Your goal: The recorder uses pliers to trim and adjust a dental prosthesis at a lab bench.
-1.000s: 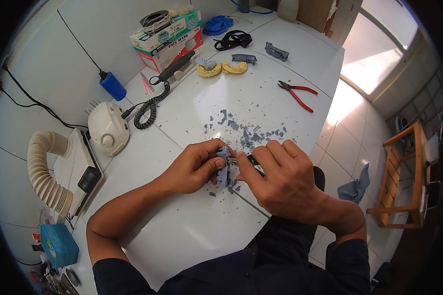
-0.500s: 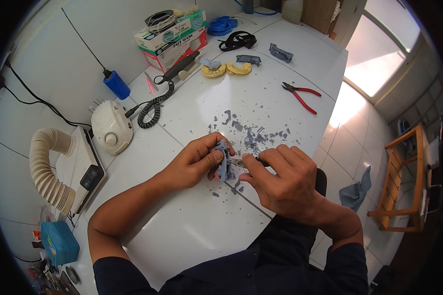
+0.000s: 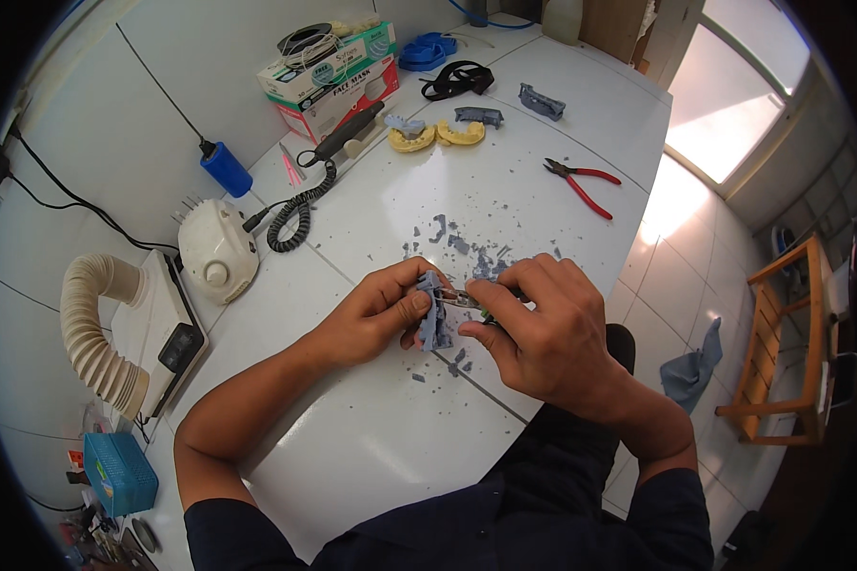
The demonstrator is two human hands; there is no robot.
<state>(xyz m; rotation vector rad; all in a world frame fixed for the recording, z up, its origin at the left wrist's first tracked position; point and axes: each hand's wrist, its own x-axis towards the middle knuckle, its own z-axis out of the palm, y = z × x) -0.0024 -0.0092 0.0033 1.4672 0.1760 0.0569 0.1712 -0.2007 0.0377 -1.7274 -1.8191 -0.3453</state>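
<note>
My left hand (image 3: 383,309) grips a grey-blue dental piece (image 3: 433,322), a narrow, ridged resin-like block held upright over the table. In my right hand (image 3: 552,328) is a small pair of pliers (image 3: 460,298); its metal jaws touch the upper right side of the piece, and most of its handles are hidden by my fingers. Broken grey-blue fragments (image 3: 486,265) lie scattered on the white table (image 3: 352,433), mostly beyond my hands, with a few just below the piece.
Red-handled cutters (image 3: 583,186) lie at the right. Farther back are yellow dental models (image 3: 460,133) and two more grey pieces (image 3: 543,102). A rotary handpiece (image 3: 348,133), its white control unit (image 3: 217,249) and a hosed dust extractor (image 3: 167,333) stand left. The table edge runs along the right.
My right hand has tilted and shifted slightly up, and the plier jaws now meet the dental piece a little higher. My left hand stays nearly still around the piece.
</note>
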